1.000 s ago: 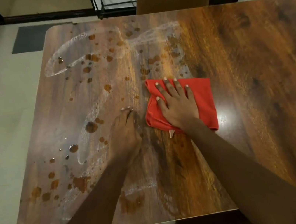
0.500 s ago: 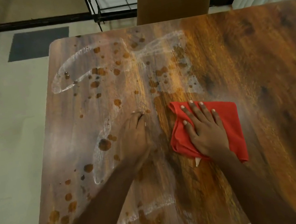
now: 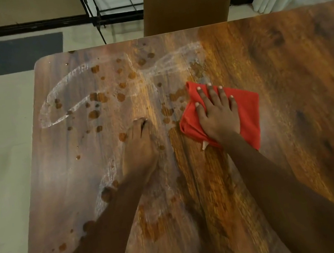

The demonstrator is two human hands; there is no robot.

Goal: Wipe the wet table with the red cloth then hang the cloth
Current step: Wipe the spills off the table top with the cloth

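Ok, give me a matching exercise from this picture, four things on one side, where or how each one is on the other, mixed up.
Things
1. cloth
2. left hand
3. water drops
4. mat

Places or states
A. on the floor past the table's far left corner
B. resting bare on the wood
C. pressed flat under the right hand
D. scattered over the left part of the table

Pairs: 1-C, 2-B, 3-D, 4-A
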